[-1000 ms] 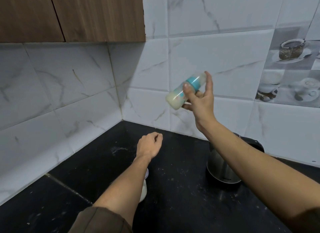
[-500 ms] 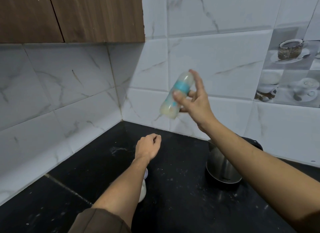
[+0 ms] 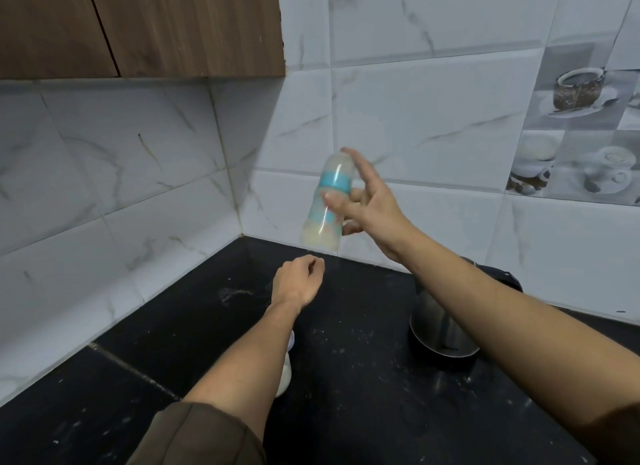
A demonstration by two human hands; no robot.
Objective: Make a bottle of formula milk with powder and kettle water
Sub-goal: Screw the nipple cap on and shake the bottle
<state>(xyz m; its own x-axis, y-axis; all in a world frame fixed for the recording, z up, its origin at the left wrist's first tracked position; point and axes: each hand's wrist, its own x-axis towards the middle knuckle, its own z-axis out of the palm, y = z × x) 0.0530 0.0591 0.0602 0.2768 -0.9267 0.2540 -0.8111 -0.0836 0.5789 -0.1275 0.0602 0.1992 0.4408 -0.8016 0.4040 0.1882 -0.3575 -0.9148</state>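
We see a black counter [image 3: 346, 378] with a steel kettle [image 3: 440, 329] on the right. Over the far corner, our right hand [image 3: 374, 205] holds the baby bottle [image 3: 327, 205] up in the air, nearly upright, milk at its bottom. The thumb presses its front, one finger lies along its top, and the others curl behind. Our left hand [image 3: 298, 283] hangs below it, loosely curled, holding nothing
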